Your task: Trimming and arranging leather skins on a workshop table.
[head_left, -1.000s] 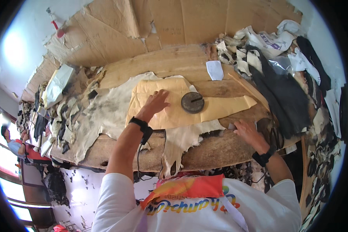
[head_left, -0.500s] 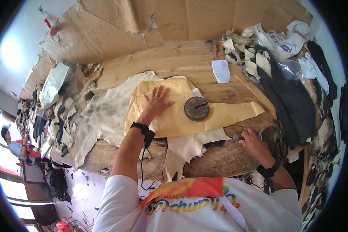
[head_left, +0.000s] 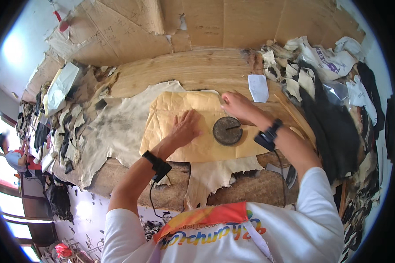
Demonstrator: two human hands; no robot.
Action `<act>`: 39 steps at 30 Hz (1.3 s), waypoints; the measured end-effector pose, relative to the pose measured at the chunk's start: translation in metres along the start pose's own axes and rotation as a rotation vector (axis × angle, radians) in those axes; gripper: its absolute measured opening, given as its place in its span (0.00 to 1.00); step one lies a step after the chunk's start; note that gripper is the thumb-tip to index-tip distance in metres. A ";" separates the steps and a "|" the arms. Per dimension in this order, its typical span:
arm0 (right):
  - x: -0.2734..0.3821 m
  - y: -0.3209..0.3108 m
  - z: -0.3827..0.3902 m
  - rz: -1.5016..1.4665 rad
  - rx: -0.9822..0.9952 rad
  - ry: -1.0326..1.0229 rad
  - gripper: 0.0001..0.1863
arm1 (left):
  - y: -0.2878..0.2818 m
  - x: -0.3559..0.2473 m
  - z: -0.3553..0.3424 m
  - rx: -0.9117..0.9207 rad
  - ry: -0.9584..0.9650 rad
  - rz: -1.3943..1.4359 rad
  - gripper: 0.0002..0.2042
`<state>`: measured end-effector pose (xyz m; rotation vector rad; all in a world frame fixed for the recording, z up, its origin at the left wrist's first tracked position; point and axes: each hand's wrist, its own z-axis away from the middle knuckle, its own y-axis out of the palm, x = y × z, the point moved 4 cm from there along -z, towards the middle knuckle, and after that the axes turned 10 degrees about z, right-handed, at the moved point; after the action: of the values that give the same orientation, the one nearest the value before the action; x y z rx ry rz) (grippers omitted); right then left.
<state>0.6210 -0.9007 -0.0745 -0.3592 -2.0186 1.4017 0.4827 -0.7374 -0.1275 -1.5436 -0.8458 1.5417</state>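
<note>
A yellow-brown paper pattern lies on a pale, ragged-edged hide. My left hand rests on the pattern, palm down with its fingers stretched out. A dark round weight with a slot sits on the pattern to the right of that hand. At the pattern's far right edge is my right hand, its fingers curled closed. Whatever it may hold is too small or hidden to make out. My right forearm covers part of the pattern's narrow right end.
White paper lies beyond my right hand. A wooden strip, dark fabric or hide and scraps crowd the right. More scraps heap up at left. Cardboard lines the back. A person is far left.
My right hand has moved from the table's near right edge up to the pattern's far edge, beyond the weight. My left hand has slid slightly nearer and to the right, staying on the pattern.
</note>
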 end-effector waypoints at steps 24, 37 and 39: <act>-0.021 0.120 -0.119 -0.247 0.117 -0.119 0.10 | -0.011 0.005 -0.013 -0.239 0.113 0.034 0.24; -0.004 0.140 -0.137 -0.056 0.168 -0.092 0.08 | 0.008 0.017 -0.010 -0.105 0.033 -0.140 0.27; -0.001 0.140 -0.138 -0.039 0.155 -0.099 0.08 | 0.010 0.021 -0.009 -0.094 0.024 -0.140 0.27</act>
<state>0.6917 -0.7458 -0.1718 -0.1853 -1.9677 1.5678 0.4918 -0.7240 -0.1463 -1.5317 -1.0031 1.3980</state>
